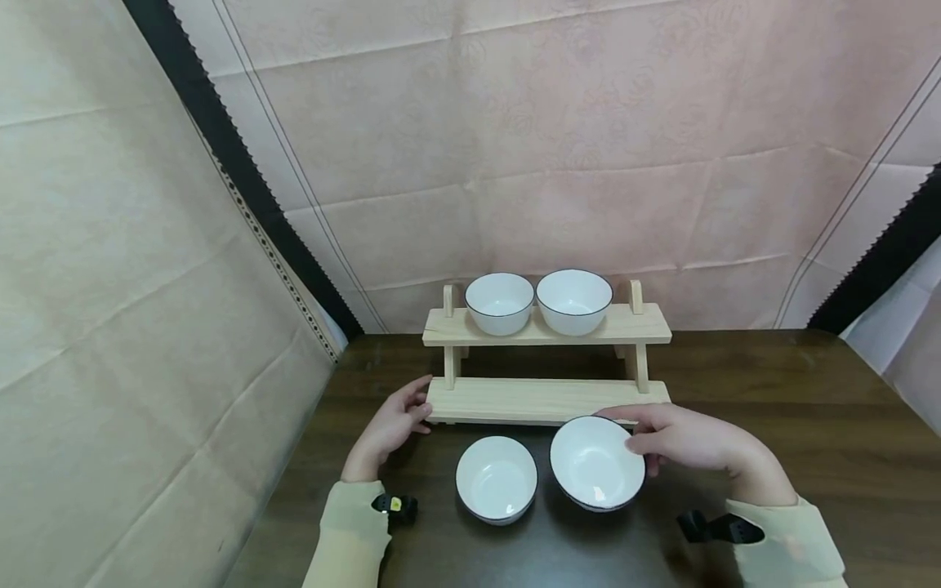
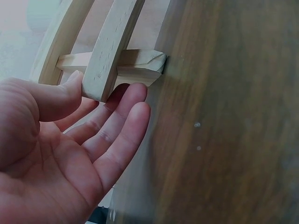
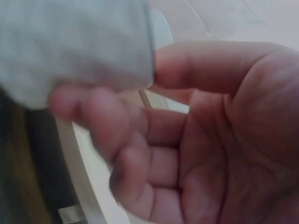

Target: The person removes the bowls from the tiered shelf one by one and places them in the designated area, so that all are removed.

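My right hand (image 1: 680, 441) pinches the rim of a white bowl (image 1: 597, 463) with a dark edge, thumb inside and fingers outside. In the right wrist view the bowl's pale outer wall (image 3: 74, 42) is blurred between thumb and fingers. At the left end of the two-tier wooden rack (image 1: 544, 402), my left hand (image 1: 393, 425) grips the lower board (image 2: 105, 70), thumb on one face and fingers round the other. A similar bowl (image 1: 497, 479) stands on the table, left of the held one. Two more bowls, one left (image 1: 500, 304) and one right (image 1: 574, 302), sit side by side on the upper tier.
The dark brown wooden table (image 1: 764, 384) carries the rack near its back edge. Behind it hangs a pale pink cloth (image 1: 588, 147), and a cream cloth (image 1: 147, 327) slopes down along the left side.
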Demonstrator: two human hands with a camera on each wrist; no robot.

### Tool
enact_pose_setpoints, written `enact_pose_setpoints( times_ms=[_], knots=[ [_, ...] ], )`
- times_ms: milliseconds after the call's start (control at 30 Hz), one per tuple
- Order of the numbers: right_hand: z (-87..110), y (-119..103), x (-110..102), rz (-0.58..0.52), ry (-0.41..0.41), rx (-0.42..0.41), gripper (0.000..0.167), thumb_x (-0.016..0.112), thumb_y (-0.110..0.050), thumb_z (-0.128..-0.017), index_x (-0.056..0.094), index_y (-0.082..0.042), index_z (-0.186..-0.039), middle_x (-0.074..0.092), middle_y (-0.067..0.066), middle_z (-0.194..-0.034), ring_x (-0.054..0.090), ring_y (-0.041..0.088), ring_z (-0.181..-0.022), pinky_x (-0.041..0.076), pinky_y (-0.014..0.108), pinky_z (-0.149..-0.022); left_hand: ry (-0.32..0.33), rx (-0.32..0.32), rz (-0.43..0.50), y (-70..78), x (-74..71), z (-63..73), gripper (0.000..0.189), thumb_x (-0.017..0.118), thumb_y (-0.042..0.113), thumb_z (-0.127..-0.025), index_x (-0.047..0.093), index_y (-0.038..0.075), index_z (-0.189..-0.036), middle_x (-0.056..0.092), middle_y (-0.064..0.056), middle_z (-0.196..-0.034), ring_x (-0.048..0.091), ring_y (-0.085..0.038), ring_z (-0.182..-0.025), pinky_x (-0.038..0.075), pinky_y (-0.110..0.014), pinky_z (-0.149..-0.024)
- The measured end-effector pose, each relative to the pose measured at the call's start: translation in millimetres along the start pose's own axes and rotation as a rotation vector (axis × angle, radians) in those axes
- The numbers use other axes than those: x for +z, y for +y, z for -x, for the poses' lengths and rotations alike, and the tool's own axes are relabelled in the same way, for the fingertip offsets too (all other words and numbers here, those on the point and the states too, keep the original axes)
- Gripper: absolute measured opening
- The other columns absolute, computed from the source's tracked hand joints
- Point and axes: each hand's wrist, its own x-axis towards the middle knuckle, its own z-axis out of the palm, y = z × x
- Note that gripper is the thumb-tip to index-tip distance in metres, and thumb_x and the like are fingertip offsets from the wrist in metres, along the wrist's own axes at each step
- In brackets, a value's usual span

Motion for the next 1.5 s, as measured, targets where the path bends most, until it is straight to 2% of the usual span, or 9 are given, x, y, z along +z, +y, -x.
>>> enact_pose_setpoints(
  times_ms=[200, 367, 667, 867, 1067, 1500],
  knots=[
    [-8.2, 1.1, 6.8, 0.022, -0.007, 0.065, 0.047, 0.058, -0.01, -0.1, 0.053, -0.015, -0.146, 0.064, 0.009, -0.087, 0.063, 0.028, -0.066, 0.053, 0.037, -0.063, 0.005, 0.001, -0.001, -2.3, -1.4, -0.1, 0.053, 0.053, 0.008, -0.104, 0.039, 0.016, -0.155, 0.059, -0.016, -0.125, 0.064, -0.026, -0.1, 0.059, -0.041, -0.08],
    [-14.1, -0.3, 14.0, 0.017, -0.013, 0.102, 0.046, 0.06, -0.007, -0.098, 0.057, -0.016, -0.143, 0.062, 0.008, -0.086, 0.061, 0.026, -0.065, 0.053, 0.038, -0.061, 0.006, 0.004, -0.006, -3.0, -1.2, 0.2, 0.053, 0.053, 0.009, -0.104, 0.039, 0.015, -0.155, 0.059, -0.016, -0.125, 0.065, -0.026, -0.1, 0.059, -0.041, -0.08],
    [-19.6, 1.3, 21.4, 0.072, -0.053, 0.086, 0.045, 0.059, -0.005, -0.097, 0.061, -0.021, -0.139, 0.063, 0.006, -0.085, 0.061, 0.022, -0.062, 0.053, 0.039, -0.059, 0.002, 0.011, -0.007, -2.3, -0.2, 0.4, 0.053, 0.053, 0.009, -0.104, 0.039, 0.014, -0.155, 0.059, -0.015, -0.124, 0.064, -0.026, -0.101, 0.059, -0.041, -0.08],
    [-20.2, 0.7, 24.0, 0.079, -0.048, 0.113, 0.044, 0.062, -0.006, -0.096, 0.064, -0.021, -0.137, 0.06, 0.007, -0.078, 0.06, 0.023, -0.062, 0.053, 0.039, -0.059, 0.004, 0.003, -0.015, -4.9, -0.5, -1.6, 0.053, 0.054, 0.01, -0.104, 0.039, 0.014, -0.155, 0.06, -0.015, -0.124, 0.064, -0.026, -0.1, 0.058, -0.04, -0.08],
    [-21.5, 1.3, 25.8, 0.081, -0.046, 0.124, 0.044, 0.061, -0.007, -0.097, 0.064, -0.025, -0.136, 0.061, 0.006, -0.08, 0.061, 0.024, -0.064, 0.052, 0.039, -0.059, 0.005, 0.004, -0.018, -5.0, -0.5, -0.1, 0.053, 0.054, 0.009, -0.104, 0.039, 0.013, -0.155, 0.06, -0.016, -0.123, 0.065, -0.025, -0.099, 0.059, -0.04, -0.08],
    [-23.7, 4.4, 24.9, 0.103, -0.045, 0.094, 0.044, 0.062, -0.009, -0.097, 0.063, -0.028, -0.137, 0.06, 0.006, -0.079, 0.061, 0.024, -0.064, 0.052, 0.038, -0.059, 0.004, 0.009, -0.021, -4.3, -0.7, -2.6, 0.053, 0.054, 0.009, -0.104, 0.039, 0.015, -0.155, 0.06, -0.015, -0.123, 0.064, -0.025, -0.099, 0.059, -0.04, -0.08]
  ],
)
